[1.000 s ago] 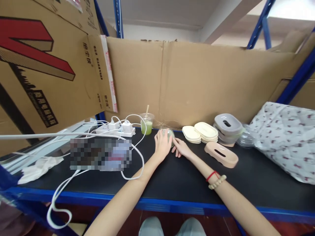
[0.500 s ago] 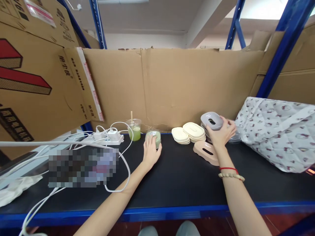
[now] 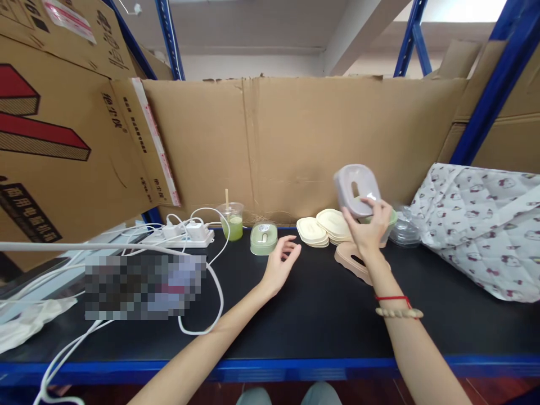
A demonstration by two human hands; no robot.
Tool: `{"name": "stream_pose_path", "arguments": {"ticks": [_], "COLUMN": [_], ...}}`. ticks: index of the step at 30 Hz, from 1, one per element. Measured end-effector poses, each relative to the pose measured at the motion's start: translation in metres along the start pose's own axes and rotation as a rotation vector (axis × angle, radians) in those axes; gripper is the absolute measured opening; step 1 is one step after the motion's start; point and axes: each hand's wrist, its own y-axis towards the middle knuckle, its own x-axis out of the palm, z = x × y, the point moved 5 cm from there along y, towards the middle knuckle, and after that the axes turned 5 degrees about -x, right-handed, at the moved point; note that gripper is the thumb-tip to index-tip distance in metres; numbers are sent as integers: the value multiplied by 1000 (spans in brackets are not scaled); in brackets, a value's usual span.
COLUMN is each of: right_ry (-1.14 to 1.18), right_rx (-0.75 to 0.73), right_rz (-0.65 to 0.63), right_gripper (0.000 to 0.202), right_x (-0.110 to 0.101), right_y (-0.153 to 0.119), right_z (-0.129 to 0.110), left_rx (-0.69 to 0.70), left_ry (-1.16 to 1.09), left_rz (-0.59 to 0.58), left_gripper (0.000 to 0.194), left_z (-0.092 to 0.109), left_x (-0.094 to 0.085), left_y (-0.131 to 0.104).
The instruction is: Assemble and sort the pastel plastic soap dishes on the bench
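Observation:
My right hand grips a grey-lilac oval plastic cover with a slot in its middle, held tilted above the table. Beneath that hand lies a beige slotted cover, partly hidden by the wrist. A green piece shows behind the fingers. My left hand is off the table with fingers apart and holds nothing. Just left of it sits a green box with a slotted top and a round sticker. Cream oval lids lie in two stacks between the hands.
A cup of green drink with a straw stands beside a white power strip and loose cables. Clear plastic pieces lie by a quilted patterned bag at the right. Cardboard walls the back.
My right hand has lifted the grey-lilac cover off its pile and tilted it. My left hand has let go of the green box and moved right.

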Motion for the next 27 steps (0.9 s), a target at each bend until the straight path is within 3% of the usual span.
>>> {"name": "stream_pose_path", "arguments": {"ticks": [2,5,7,8,10,12,15,17,22,27], "right_ry": [177,398,466,460,344,92,-263,-367,-325,-123], "right_rx": [-138,-376,-428,-405,-298,-170,1,52,38,-114], "right_rz": [-153,-561,-796,-838,-766,-624,-525,-513,-453,-280], "right_gripper": [37,42,49,50,48,46,53,55,49,51], "right_x": [16,45,59,63,65,62,54,53,52,45], "right_y": [-15,-51,-70,-73,-65,-51,-41,-43,-47,-40], "right_z": [-30,-69,-76,-73,-52,-23,17,32,37,8], "left_rx": [-122,-171,-155,-142,-147,-205,-326,-345,-416,-524], "left_ry": [-249,-507,-505,-461,-378,-384,-479,-528,-576,-692], "left_rz": [31,216,399,467,500,442,374,378,374,294], "left_gripper": [39,41,35,31,19,10,19,19,21,33], "left_z": [-3,-8,-11,-12,-13,-16,-27,-32,-34,-21], "left_x": [-3,-16,-29,-34,-40,-38,-29,-25,-21,-16], "left_y": [4,9,10,9,10,11,12,12,9,4]}}
